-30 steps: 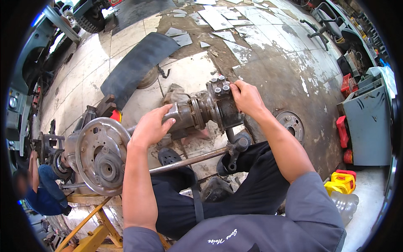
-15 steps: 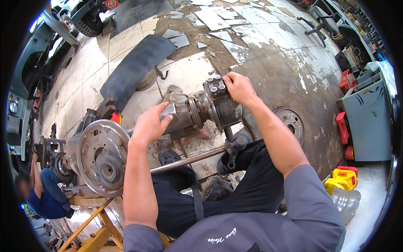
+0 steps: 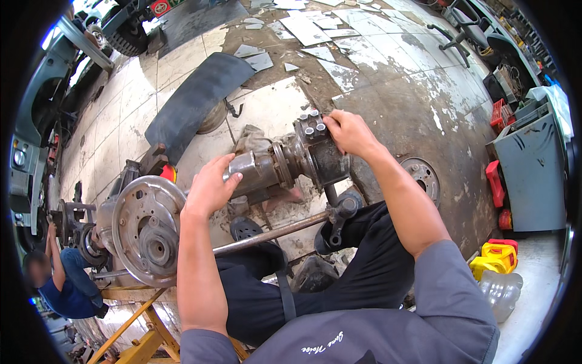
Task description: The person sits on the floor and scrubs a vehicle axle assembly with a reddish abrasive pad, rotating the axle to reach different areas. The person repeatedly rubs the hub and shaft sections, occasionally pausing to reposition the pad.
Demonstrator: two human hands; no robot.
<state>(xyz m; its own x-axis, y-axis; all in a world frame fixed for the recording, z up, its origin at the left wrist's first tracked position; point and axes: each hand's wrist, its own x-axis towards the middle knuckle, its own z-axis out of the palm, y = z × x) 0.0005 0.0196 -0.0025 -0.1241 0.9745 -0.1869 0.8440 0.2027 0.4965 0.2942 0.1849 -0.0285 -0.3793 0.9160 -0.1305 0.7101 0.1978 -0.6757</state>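
A greasy vehicle axle (image 3: 254, 173) lies across in front of my knees. Over its metal housing rests my left hand (image 3: 211, 185), fingers extended and thumb apart, not wrapped round it. At the axle's right end is a dark steering knuckle (image 3: 332, 162) with several shiny bolts (image 3: 314, 123) on its top cap. My right hand (image 3: 351, 133) has its fingers curled on the knuckle's far right edge, next to those bolts; the fingertips are partly hidden. A long steel rod (image 3: 273, 234) runs nearer to me, ending at a joint by my knee. Left of my left forearm stands a round brake backing plate (image 3: 148, 230).
A yellow stand (image 3: 148, 343) is at lower left, with another person (image 3: 66, 279) crouching beyond it. A black curved panel (image 3: 200, 103) and broken tiles (image 3: 303, 30) lie on the floor. To the right are a metal disc (image 3: 421, 177), a grey cabinet (image 3: 530, 176) and a yellow container (image 3: 492, 261).
My left hand has slid a little to the left along the housing. My right hand has shifted slightly down and right, still at the knuckle.
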